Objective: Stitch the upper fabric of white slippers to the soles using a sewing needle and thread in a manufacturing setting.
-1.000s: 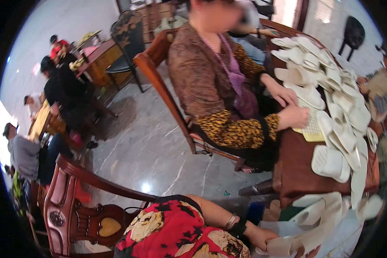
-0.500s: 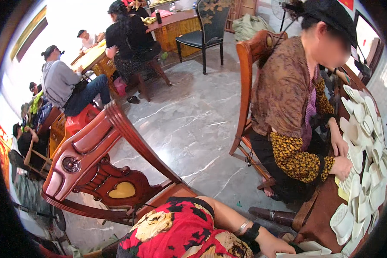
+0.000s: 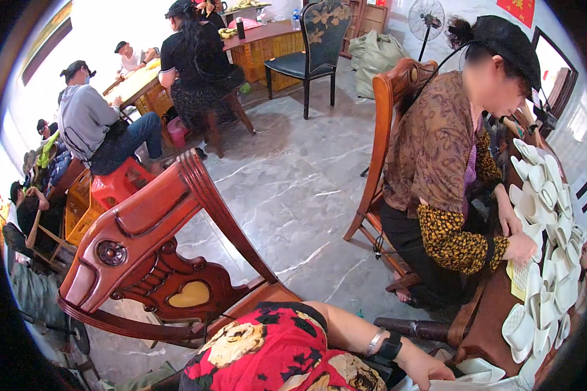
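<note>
At the lower right, my left hand [image 3: 425, 367] reaches in from a red floral sleeve, with a silver bracelet and a black band at the wrist. Its fingers are curled at the edge of a white curved piece [image 3: 469, 385], partly cut off by the bottom rim. Just beyond it, more white moulded pieces [image 3: 522, 329] with a patterned surface lie in overlapping heaps on a brown tabletop [image 3: 487, 326]. My right hand is out of the picture.
A co-worker [image 3: 430, 140] in a brown patterned top sits at the same table, both hands on a white piece near a yellow sheet [image 3: 518, 281]. A carved wooden chair [image 3: 176, 254] stands at left. Other people sit at far tables; a black chair [image 3: 310, 58] stands behind.
My left hand has shifted slightly right and upward, and more of its fingers show. The whole view has moved a little. The co-worker's head has tipped down further.
</note>
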Demonstrator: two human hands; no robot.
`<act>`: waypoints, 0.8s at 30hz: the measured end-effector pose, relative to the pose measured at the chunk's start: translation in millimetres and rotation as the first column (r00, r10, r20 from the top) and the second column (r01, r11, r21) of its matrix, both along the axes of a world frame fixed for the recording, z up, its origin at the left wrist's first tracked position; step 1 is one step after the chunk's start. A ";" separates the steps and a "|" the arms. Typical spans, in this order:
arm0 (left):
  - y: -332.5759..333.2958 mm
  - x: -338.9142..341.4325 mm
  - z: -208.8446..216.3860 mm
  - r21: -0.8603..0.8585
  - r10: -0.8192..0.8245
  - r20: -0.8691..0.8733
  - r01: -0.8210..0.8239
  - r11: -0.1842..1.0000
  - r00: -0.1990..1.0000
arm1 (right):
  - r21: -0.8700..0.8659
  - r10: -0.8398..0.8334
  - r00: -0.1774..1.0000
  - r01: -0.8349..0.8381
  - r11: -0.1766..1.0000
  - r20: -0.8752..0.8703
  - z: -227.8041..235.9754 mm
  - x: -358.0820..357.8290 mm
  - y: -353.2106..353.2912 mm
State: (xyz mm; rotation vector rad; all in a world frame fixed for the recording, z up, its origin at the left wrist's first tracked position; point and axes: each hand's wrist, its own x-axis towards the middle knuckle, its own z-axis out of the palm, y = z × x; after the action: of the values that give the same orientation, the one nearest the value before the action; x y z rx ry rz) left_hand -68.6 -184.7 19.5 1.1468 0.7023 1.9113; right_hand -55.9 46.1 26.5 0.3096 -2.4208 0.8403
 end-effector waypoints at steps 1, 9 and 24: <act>1.2 5.8 -6.1 0.002 0.006 -0.024 -0.006 1.000 1.000 | -0.010 0.017 1.000 -0.018 1.000 -0.014 1.9 1.8 -5.8; -6.1 26.5 -5.2 -0.249 -0.176 -0.134 0.139 0.958 0.975 | -0.110 -0.194 0.969 0.179 0.978 -0.153 25.6 66.5 -27.0; 106.5 80.8 -41.3 -0.444 -0.638 0.491 0.801 0.401 0.592 | -0.483 -0.994 0.096 0.868 0.113 -0.059 40.6 319.1 -97.9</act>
State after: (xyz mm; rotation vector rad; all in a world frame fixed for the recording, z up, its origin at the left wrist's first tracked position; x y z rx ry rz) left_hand 12.2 -78.2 -21.8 0.5759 0.4977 0.8818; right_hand 263.2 -51.8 67.1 -1.1288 -1.4441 0.4071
